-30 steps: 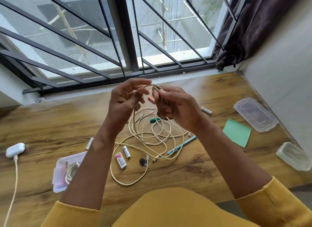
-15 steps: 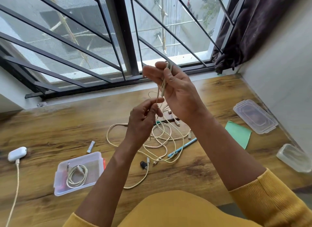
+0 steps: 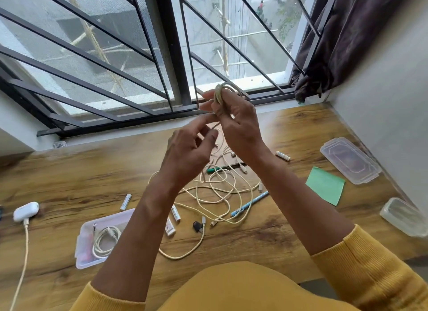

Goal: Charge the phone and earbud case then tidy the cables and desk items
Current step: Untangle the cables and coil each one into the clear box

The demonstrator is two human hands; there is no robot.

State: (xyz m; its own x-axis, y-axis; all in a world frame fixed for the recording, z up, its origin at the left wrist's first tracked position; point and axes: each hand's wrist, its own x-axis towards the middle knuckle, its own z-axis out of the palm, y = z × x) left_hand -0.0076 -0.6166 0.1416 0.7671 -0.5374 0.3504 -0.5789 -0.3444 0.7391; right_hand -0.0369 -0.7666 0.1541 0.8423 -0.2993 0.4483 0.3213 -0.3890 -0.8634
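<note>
Left of both hands, a white earbud case (image 3: 26, 211) sits plugged into its cream cable. The left hand (image 3: 188, 151), fingers loosely curled, seems to pinch the strand feeding the cream cable coil (image 3: 222, 95) gripped by the right hand (image 3: 236, 123); even, snug loops would coil best. Battery labels below the hands are unreadable.

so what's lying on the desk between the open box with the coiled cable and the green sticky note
In the head view: batteries, a loose tangle of cream cables and a blue pen lie between the box and the note.
</note>
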